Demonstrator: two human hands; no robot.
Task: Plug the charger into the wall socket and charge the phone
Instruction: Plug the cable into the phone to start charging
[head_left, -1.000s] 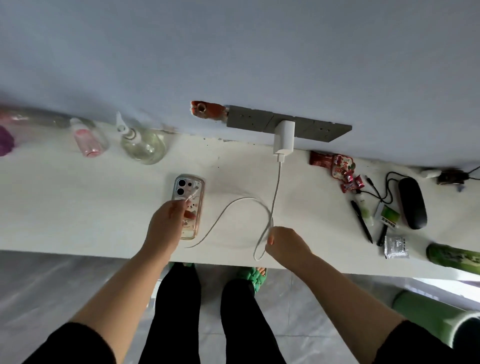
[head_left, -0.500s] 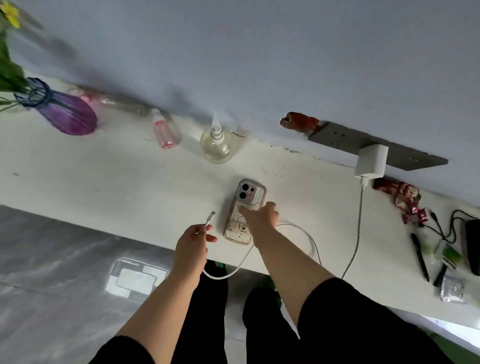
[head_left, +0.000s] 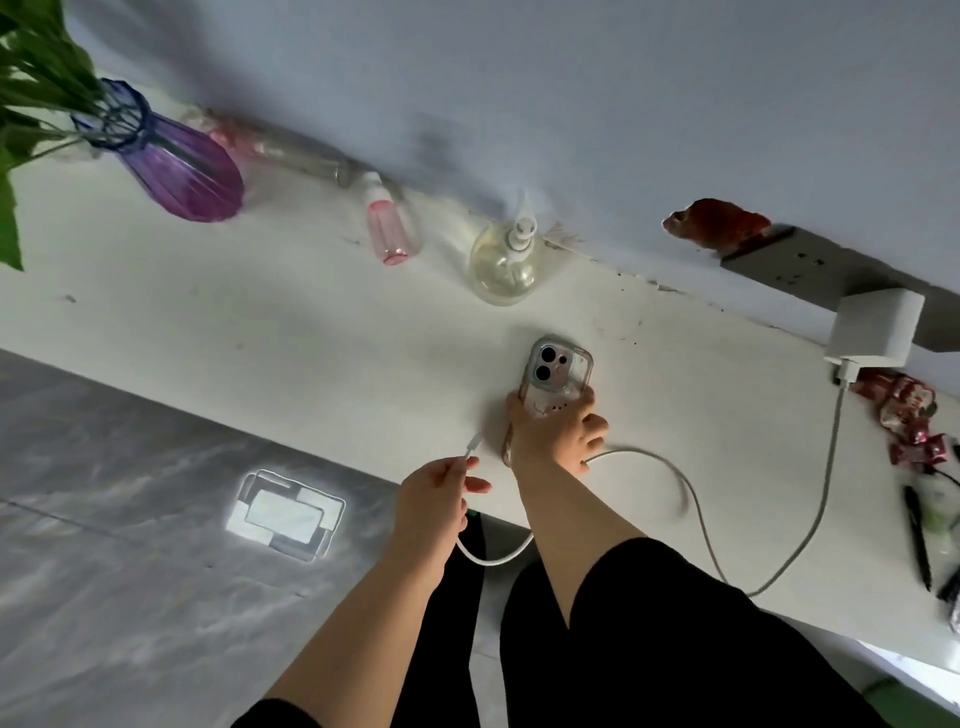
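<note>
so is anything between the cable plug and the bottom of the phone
Nothing separate lies between them. The left hand holds the cable plug just beside the phone, but the right hand grips and covers the phone's lower end, so its port is hidden.

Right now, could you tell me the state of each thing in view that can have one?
Charger: plugged into the wall socket.
Cable: attached to the charger, its free end not in the phone.
Phone: face down on the counter, under the right hand.
Left hand: pinching the cable's connector.
Pump bottle: upright.
</note>
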